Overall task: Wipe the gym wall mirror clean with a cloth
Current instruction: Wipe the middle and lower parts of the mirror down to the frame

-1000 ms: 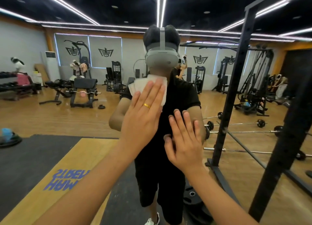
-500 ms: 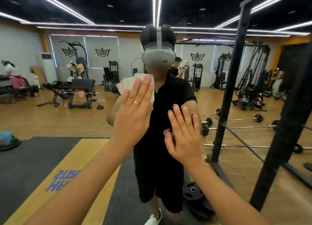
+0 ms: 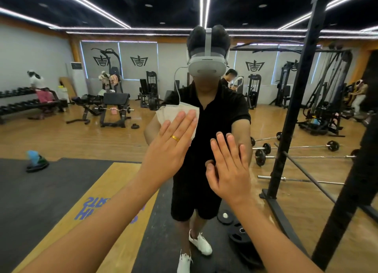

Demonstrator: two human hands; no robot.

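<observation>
The wall mirror (image 3: 81, 129) fills the whole view and reflects the gym behind me. My left hand (image 3: 169, 149), with a gold ring, lies flat with straight fingers and presses a folded white cloth (image 3: 173, 113) against the glass at chest height. The cloth shows above and left of the fingers. My right hand (image 3: 229, 166) rests flat on the mirror just to the right and a little lower, fingers straight, holding nothing.
In the reflection stand a person in black with a headset, a black squat rack (image 3: 294, 113) on the right, barbells (image 3: 296, 147) on the wooden floor, benches (image 3: 114, 109) and a dumbbell rack (image 3: 24, 104) on the left. Weight plates (image 3: 239, 231) lie near my feet.
My left hand slid the cloth leftward and down across the mirror. My right hand stayed flat on the glass in about the same spot.
</observation>
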